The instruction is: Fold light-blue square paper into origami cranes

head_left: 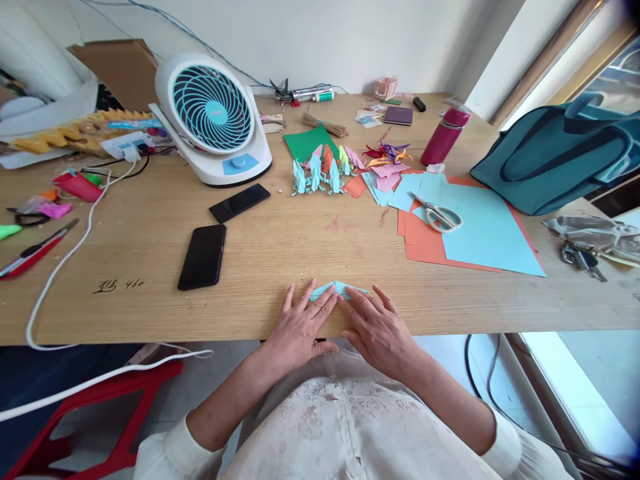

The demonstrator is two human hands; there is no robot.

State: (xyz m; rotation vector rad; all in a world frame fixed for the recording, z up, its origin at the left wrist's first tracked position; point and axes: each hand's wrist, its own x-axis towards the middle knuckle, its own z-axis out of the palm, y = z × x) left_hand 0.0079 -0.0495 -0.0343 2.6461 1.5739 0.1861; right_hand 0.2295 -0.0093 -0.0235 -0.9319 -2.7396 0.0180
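Observation:
A small folded piece of light blue paper (pixel 338 287) lies flat near the table's front edge, its top coming to a low peak. My left hand (pixel 303 325) rests on its left part, fingers stretched and spread. On the right part lie the outstretched fingers of my right hand (pixel 376 327). Both hands press from above, and their fingers hide much of the paper's lower side. Farther back stands a group of folded paper figures (pixel 316 172), mostly light blue, with orange, green and pink ones behind.
Scissors (pixel 437 215) lie on light blue sheets (pixel 493 223) over orange sheets (pixel 425 247). Two black phones (pixel 202 257) and a white fan (pixel 213 113) stand to the left. A magenta bottle (pixel 445 137) and teal bag (pixel 550 157) are at right. A white cable (pixel 70 257) crosses the left side.

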